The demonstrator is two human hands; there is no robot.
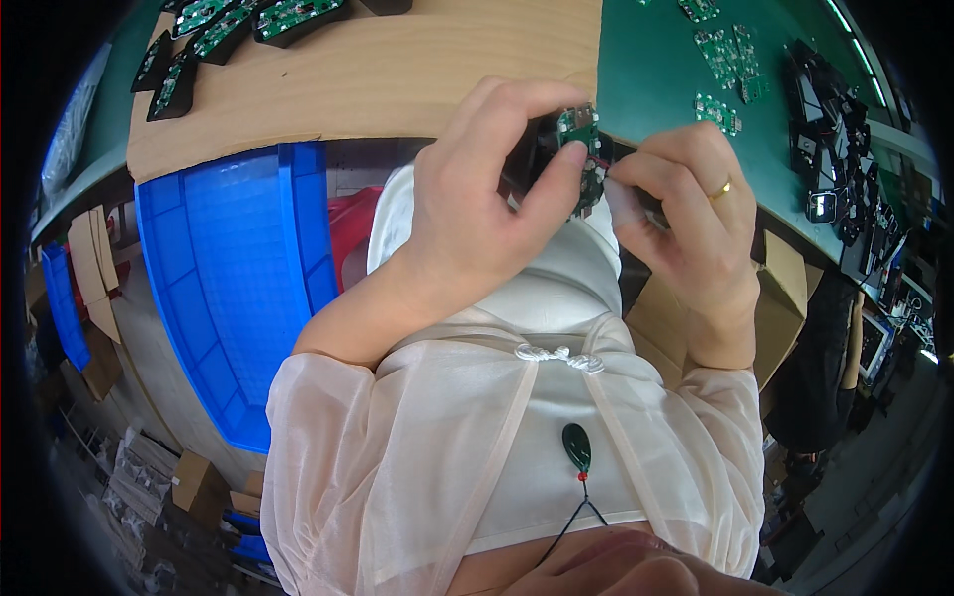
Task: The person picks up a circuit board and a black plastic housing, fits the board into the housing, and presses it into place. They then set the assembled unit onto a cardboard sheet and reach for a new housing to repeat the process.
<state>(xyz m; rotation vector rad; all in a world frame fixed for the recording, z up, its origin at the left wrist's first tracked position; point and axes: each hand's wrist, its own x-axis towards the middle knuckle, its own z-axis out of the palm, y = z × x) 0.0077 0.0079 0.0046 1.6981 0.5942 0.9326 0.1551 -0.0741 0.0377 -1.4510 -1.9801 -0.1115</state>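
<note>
Just in front of the table's near edge, my left hand [487, 184] grips a black plastic housing with a green circuit board [577, 127] in it. The thumb presses on the board and the index finger reaches over its far end. My right hand [686, 204], with a ring on one finger, is close at the board's right side. Its thumb and index finger are pinched together next to a thin red wire [600, 162]. Whether the wire lies between those fingertips is too small to make out. The housing's left part is hidden behind my left hand.
Several black housings with green boards [224, 32] lie on the cardboard sheet [378, 84] at the far left. Loose circuit boards [717, 114] and a pile of black parts [820, 149] sit on the green table [646, 74]. A blue crate [224, 248] stands below left, an open carton [785, 283] below right.
</note>
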